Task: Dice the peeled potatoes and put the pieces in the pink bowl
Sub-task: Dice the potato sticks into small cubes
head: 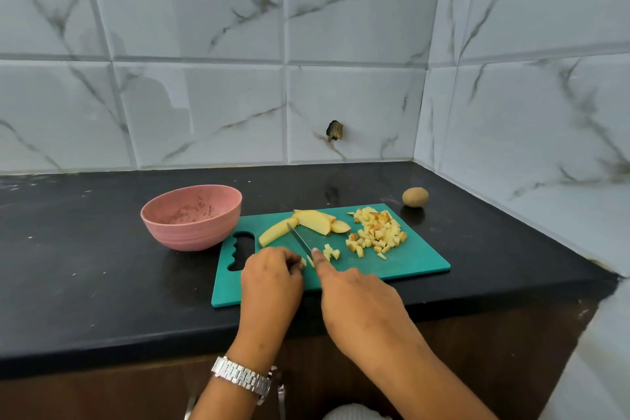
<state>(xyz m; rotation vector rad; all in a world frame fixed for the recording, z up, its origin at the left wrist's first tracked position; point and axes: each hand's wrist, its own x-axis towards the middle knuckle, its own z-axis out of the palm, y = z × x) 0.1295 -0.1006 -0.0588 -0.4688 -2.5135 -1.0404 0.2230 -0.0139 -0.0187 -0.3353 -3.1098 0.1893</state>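
**Two hands dicing on the green board**

Both hands work at the near edge of the teal cutting board [409,262], just below the middle of the frame. The left hand [271,269], with a metal watch [242,377] on its wrist, has its fingers curled down onto a potato strip [303,261], pinning it to the board. The right hand [358,303] grips the knife [300,239]. Its forefinger lies along the blade's back, and the handle is hidden under the palm. The blade points toward the upper left, beside a few fresh cubes [330,253]. Uncut potato slices [312,222] lie at the board's far edge, and a pile of diced potato [376,232] covers its right part. The pink bowl [191,216] stands on the black counter [102,266] just left of the board. A whole potato [415,196] sits further right, near the wall corner.
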